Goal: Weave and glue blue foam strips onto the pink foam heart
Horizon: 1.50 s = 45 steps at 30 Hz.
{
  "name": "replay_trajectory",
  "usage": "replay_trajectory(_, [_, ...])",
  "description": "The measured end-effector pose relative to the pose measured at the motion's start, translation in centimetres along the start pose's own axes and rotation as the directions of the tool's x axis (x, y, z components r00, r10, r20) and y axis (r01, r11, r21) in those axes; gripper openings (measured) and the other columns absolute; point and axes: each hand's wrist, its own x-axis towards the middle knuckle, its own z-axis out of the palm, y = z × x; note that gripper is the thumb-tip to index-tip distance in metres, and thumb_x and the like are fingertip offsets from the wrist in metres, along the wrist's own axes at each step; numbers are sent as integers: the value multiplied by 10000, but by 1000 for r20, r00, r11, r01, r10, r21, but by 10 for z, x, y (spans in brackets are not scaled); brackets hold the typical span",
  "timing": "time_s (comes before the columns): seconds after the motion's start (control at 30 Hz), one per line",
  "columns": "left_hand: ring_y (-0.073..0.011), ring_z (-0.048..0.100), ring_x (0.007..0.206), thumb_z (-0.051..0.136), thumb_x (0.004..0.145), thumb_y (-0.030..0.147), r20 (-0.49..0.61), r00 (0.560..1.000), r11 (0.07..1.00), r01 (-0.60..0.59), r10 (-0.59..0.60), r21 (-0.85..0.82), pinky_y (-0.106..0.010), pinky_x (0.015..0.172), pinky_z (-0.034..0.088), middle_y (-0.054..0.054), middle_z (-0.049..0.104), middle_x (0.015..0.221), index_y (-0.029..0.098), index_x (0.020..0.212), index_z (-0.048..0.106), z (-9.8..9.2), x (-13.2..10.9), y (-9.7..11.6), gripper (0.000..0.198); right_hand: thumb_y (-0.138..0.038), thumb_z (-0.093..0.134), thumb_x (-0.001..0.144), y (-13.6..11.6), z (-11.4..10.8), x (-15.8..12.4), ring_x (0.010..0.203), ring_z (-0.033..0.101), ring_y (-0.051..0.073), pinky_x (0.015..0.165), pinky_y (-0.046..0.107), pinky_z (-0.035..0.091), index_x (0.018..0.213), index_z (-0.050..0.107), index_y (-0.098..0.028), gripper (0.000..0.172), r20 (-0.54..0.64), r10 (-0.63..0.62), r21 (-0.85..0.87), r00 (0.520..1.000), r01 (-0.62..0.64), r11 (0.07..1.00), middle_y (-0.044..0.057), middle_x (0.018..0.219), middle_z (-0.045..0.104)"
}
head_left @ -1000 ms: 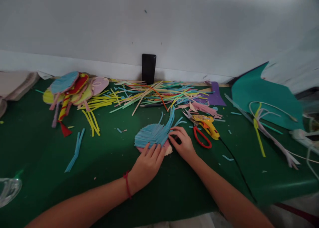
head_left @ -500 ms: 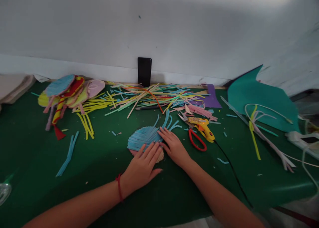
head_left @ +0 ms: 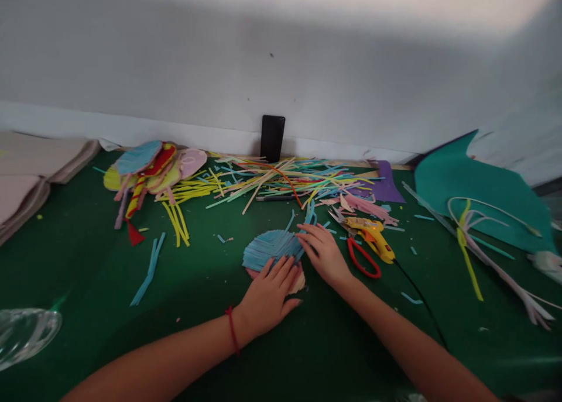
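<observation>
Downward, the left hand (head_left: 270, 294) lies flat and open on blue strips (head_left: 266, 247), the right hand (head_left: 324, 254) touching them, grip unclear.

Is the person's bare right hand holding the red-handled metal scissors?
No, the scissors lie beside the yellow plastic glue gun on the green tabletop, apart from the right hand.

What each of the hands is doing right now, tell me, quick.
Left hand: open, laid on the blue-striped piece.
Right hand: touching blue strips; whether it grips any cannot be told.
</observation>
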Motion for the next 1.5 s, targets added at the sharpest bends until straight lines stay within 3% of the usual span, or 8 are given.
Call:
replay_trajectory(0.17, [-272,349,1360,358,943,502,-18,999,999,-30,29,-13,-448,1101,257,-124,378,1482,112,1396,375,-3,-1,1,598,-248,442,939,4,7,118,1034,600,174,913,322,463,999,671,-210,239,127,-64,-47,990,71,996,68,1080,668])
replay_trajectory(0.33, [-251,411,1313,385,952,433,-120,987,994,-108,107,-5,-429,1099,271,-110,449,1438,116,1327,447,-4,-1,4,495,-233,488,906,-1,42,221,1015,555,244,864,357,429,974,690,-128,238,252,-16,-187,967,65,980,142,1037,637])
replay_trajectory(0.53, [-245,481,1245,416,943,397,-168,981,993,-107,98,-44,-427,1056,342,-111,519,1370,117,1254,505,-3,2,2,427,-250,555,886,-8,94,242,1066,548,251,903,414,439,1022,647,-113,214,375,30,-292,927,87,953,144,1107,610])
replay_trajectory(0.7, [-247,496,1228,437,937,392,-183,979,993,-104,93,-54,-427,1047,357,-113,524,1360,111,1244,507,-2,2,1,422,-285,549,896,-1,108,245,1066,563,237,904,416,465,1063,614,-107,253,340,88,-270,936,7,963,143,1154,589])
replay_trajectory(0.93, [-255,498,1224,423,944,377,-187,979,994,-93,79,-65,-435,1058,348,-101,536,1348,115,1237,508,1,3,2,402,-142,566,802,31,65,296,936,611,224,834,352,478,902,643,-94,135,154,293,-67,944,-286,956,136,959,656])
replay_trajectory(1.17, [-247,505,1218,441,939,357,-179,981,993,-94,80,-72,-443,1060,346,-107,547,1335,122,1234,508,0,4,2,383,-101,466,867,71,-17,335,607,621,111,561,271,505,997,530,-37,159,-108,566,238,818,-531,813,101,814,643])
replay_trajectory(1.4, [-239,512,1214,441,938,341,-182,979,993,-103,92,-52,-428,1053,346,-113,554,1326,126,1229,511,-2,4,2,368,-146,295,944,64,-77,336,653,597,8,489,170,387,1129,353,-93,201,-525,505,385,685,-338,859,232,1245,480])
replay_trajectory(1.5, [-230,520,1205,426,945,320,-206,974,994,-101,93,-29,-420,1044,352,-111,559,1321,124,1225,511,0,4,2,352,-187,313,964,39,-73,316,541,542,-34,433,129,347,1061,307,-204,98,-438,389,465,811,-166,869,94,1170,571])
